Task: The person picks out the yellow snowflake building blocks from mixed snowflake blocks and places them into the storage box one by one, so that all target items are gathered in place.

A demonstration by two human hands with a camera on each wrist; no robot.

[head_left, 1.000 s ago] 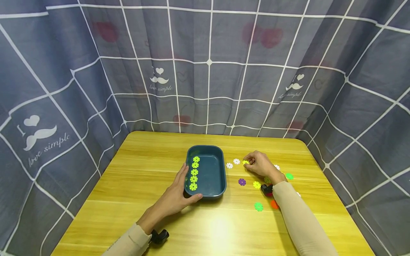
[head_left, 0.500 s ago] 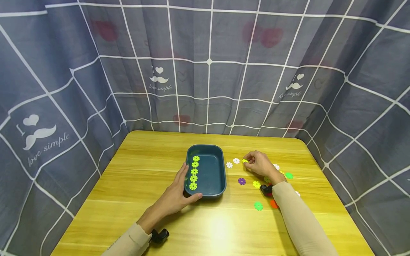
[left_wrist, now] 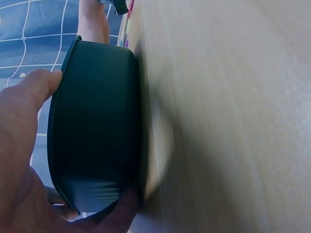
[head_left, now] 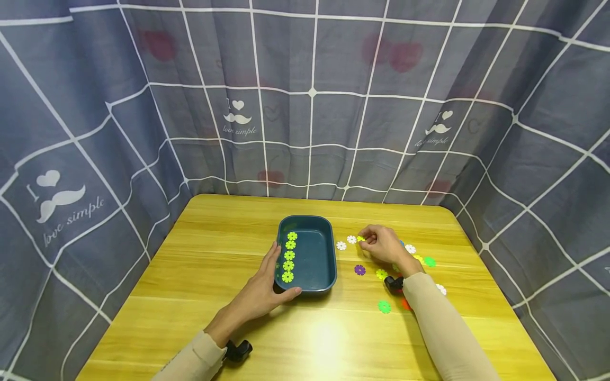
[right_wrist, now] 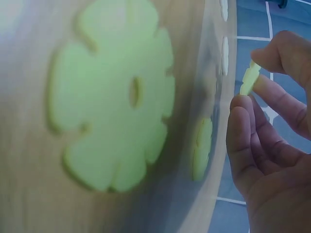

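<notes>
A dark blue-green tray (head_left: 312, 259) stands on the table, with a column of several yellow-green snowflake discs (head_left: 289, 255) along its left inside. My left hand (head_left: 257, 291) grips its near left corner, thumb at the front rim and fingers along the left side; the left wrist view shows the thumb on the tray's rim (left_wrist: 63, 68). To the right of the tray, my right hand (head_left: 385, 244) pinches a yellow snowflake disc (right_wrist: 250, 77) between thumb and fingers, just above the table. Beside it lie two white discs (head_left: 351, 239).
Loose discs lie around the right forearm: a purple one (head_left: 359, 270), a yellow one (head_left: 382, 274), green ones (head_left: 384, 307) and white ones (head_left: 410, 248). Some are partly hidden by the arm. A checked curtain (head_left: 310, 116) surrounds the wooden table (head_left: 219, 227).
My right hand has shifted slightly left with the yellow snowflake disc, toward the white ones. The left hand and the tray have stayed in place.
</notes>
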